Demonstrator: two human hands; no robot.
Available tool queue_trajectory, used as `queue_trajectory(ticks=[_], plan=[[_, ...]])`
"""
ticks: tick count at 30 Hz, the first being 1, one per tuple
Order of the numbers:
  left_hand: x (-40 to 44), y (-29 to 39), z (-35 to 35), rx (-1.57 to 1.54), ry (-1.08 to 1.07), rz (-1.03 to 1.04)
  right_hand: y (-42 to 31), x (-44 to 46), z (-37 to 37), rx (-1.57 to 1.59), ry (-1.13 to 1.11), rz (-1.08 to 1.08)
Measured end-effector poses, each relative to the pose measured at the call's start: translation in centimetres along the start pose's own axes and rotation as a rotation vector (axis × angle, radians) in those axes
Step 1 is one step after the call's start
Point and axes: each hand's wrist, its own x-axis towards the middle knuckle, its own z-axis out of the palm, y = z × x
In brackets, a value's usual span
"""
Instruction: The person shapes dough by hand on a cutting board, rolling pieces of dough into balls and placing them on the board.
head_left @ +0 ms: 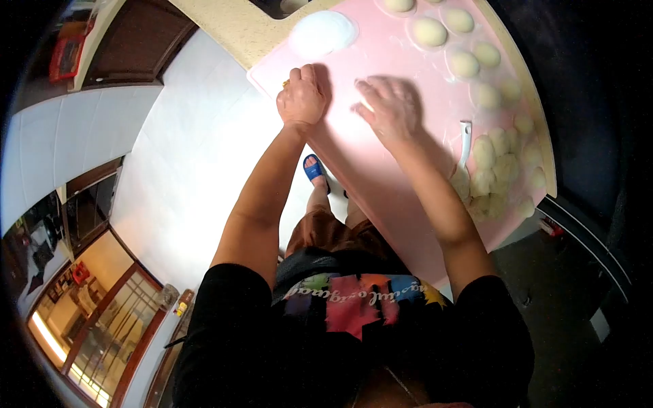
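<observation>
My left hand [301, 96] is at the left edge of a pink mat [354, 156], fingers curled under into a closed hand, with a gold-coloured ring on one finger. What it may hold is hidden beneath it. My right hand [392, 114] hovers over or touches the mat to the right, slightly blurred, its thumb apart from the fingers. A pale patch shows between thumb and fingers; I cannot tell whether it is dough. Beyond my left hand lies a mound of white flour [323, 34]. Round dough balls [464, 64] sit along the mat's far right side.
Lumps of dough [500, 170] cluster near my right forearm, beside a white-handled tool [466, 143] whose lower end is partly hidden. A beige counter [235, 30] borders the mat. Pale floor [183, 136] lies to the left, and a blue slipper [313, 168] shows below.
</observation>
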Motion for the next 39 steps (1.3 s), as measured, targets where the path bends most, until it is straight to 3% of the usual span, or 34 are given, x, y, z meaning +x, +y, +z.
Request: queue_trajectory(ticks=[2,4,6,7,8,10,12,15,19,20,21,23,24,27,29,32,34,37,38,39], plan=[[-0.4,0.3,0.2,0.01,0.013,-0.014,0.9,-0.4,-0.5,-0.031,-0.033,-0.05],[-0.3,0.6,-0.9,0.013,0.024,-0.039,3.3,0.4,0.6,0.284,0.154,0.05],[-0.5,4.9,-6.5,-0.526,0.097,-0.355,6.4,1.0,3.6,1.158,0.24,0.464],[-0.7,6.9,-7.8,-0.796,0.142,-0.506,5.9,1.6,3.3,1.21,0.265,0.507],[-3.2,7.9,-5.8,-0.966,-0.037,-0.534,5.1,2.1,2.8,1.26,0.288,0.552],[-4.6,12.6,-5.5,-1.399,-0.025,-0.558,3.7,0.6,2.3,1.21,0.18,0.535],[-3.5,14.9,-5.9,-1.522,-0.019,-0.513,1.7,-2.9,1.6,0.545,0.017,0.326],[-0.7,13.3,-6.2,-1.535,-0.11,-0.437,-0.6,-6.2,2.5,0.584,0.099,0.331],[-2.3,13.0,-5.9,-1.837,-0.005,-0.595,-1.1,0.5,0.6,1.181,0.429,0.64],[-3.9,14.7,-4.2,-1.857,0.174,-0.55,-0.8,0.4,0.7,1.256,0.476,0.683],[-3.7,14.9,-4.4,-1.857,0.162,-0.546,-0.5,0.3,0.8,1.33,0.527,0.724],[-2.0,15.0,-6.0,-1.614,-0.034,-0.463,0.0,-2.5,2.0,0.958,0.1,0.484],[-1.1,14.8,-6.2,-1.494,-0.121,-0.409,-1.1,-3.9,2.0,0.938,0.094,0.437],[-0.7,13.0,-5.2,-1.373,0.009,-0.336,-3.8,-6.1,2.4,1.243,0.286,0.484],[-0.3,13.4,-4.9,-1.312,0.084,-0.305,-2.0,-3.1,1.3,1.174,0.32,0.518],[-0.6,14.6,-5.4,-1.421,-0.006,-0.35,1.6,0.4,1.1,1.115,0.207,0.591],[-1.7,14.9,-6.2,-1.486,-0.089,-0.392,0.3,-1.2,1.7,1.098,0.111,0.56],[-0.6,14.2,-5.6,-1.525,-0.079,-0.375,-3.3,-6.2,1.6,0.935,0.224,0.505],[-0.3,13.6,-5.2,-1.515,-0.035,-0.36,-4.5,-8.0,4.0,1.259,0.351,0.594],[-0.1,12.9,-4.9,-1.505,0.008,-0.343,-4.7,-9.0,2.8,1.25,0.36,0.611]])
